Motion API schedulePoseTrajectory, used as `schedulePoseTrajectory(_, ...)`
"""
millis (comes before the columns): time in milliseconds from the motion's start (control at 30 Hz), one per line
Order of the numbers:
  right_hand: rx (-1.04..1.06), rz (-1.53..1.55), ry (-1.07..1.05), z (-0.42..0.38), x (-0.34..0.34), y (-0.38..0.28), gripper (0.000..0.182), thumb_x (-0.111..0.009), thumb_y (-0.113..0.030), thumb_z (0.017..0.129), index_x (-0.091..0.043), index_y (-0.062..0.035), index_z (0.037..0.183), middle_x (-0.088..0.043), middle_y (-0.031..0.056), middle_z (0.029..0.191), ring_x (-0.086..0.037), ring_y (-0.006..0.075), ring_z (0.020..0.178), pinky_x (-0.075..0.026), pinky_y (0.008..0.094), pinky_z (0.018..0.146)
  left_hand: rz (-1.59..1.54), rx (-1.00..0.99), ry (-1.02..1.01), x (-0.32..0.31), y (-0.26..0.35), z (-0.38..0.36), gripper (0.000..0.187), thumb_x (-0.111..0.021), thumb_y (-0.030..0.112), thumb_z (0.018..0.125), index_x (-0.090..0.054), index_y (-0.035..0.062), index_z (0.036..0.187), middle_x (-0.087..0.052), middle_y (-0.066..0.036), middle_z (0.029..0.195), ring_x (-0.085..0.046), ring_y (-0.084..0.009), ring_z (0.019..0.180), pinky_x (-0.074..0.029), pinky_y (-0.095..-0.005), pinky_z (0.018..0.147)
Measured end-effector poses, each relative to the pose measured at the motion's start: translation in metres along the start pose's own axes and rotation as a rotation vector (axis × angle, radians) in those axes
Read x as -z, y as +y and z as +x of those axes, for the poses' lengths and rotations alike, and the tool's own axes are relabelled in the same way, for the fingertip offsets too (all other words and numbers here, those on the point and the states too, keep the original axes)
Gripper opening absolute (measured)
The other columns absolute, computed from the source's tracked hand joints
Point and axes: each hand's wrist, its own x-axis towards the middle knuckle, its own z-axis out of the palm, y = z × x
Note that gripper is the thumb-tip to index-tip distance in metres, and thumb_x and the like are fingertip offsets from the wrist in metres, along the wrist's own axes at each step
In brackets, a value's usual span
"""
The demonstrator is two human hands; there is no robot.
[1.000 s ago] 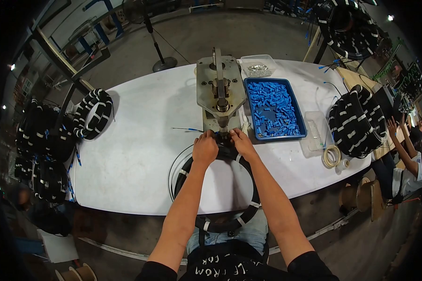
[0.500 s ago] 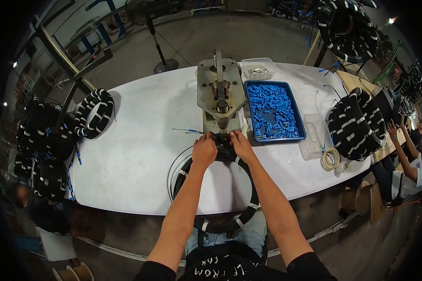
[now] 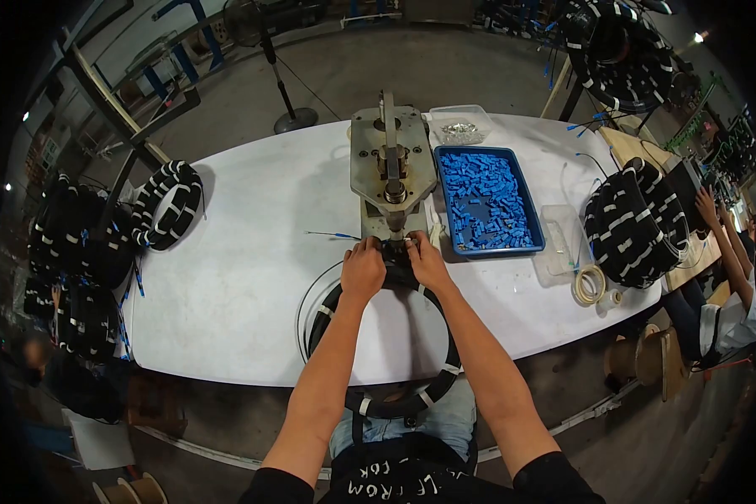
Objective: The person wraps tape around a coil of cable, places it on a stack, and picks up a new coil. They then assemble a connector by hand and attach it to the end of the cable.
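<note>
My left hand (image 3: 364, 267) is closed at the foot of a metal hand press (image 3: 392, 160), its fingertips just left of the ram. A thin black cable end with a blue tip (image 3: 338, 236) sticks out to the left from beside these fingers. On the other side of the ram, my right hand (image 3: 427, 264) is pinched shut; the small piece in its fingers is hidden. Below both hands hangs a black cable coil (image 3: 452, 336) bound with white tape, lying partly on the table and reaching over its front edge to my lap.
Right of the press stand a blue tray (image 3: 539, 227) of small blue parts and a clear box (image 3: 462, 126) of metal pieces. Farther right are a clear container (image 3: 559, 252), a tape roll (image 3: 590, 286) and taped coils (image 3: 638, 223). More coils (image 3: 168, 206) lie left. A co-worker (image 3: 731, 311) sits far right.
Both hands stay at the press with almost no movement; my right fingertips sit slightly higher. The whole view has shifted a little to the left.
</note>
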Motion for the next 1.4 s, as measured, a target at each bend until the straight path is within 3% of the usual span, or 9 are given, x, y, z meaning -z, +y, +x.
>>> schedulePoseTrajectory(900, -0.006, 0.028, 0.031, 0.0012, -0.002, 0.0036, 0.029, -0.049, -0.028, 0.102, -0.054, -0.004, 0.117, -0.067, 0.0221, 0.093, -0.066, 0.0375, 0.089, -0.049, 0.0418, 0.079, 0.017, -0.008, -0.016, -0.0042, -0.0036, -0.0003, 0.02, -0.044, 0.013, 0.091, -0.059, 0.0021, 0.099, -0.065, -0.017, 0.097, -0.063, -0.036, 0.093, -0.047, -0.0473, 0.083)
schedulePoseTrajectory(1400, -0.038, 0.039, -0.004, 0.0015, -0.0004, 0.0021, 0.028, -0.049, -0.026, 0.102, -0.053, -0.0038, 0.118, -0.066, 0.0238, 0.106, -0.064, 0.0419, 0.1, -0.049, 0.044, 0.084, -0.012, -0.017, -0.009, -0.0039, -0.0041, 0.0005, 0.017, -0.045, 0.012, 0.091, -0.057, 0.0022, 0.098, -0.064, -0.018, 0.096, -0.062, -0.0369, 0.091, -0.047, -0.048, 0.083)
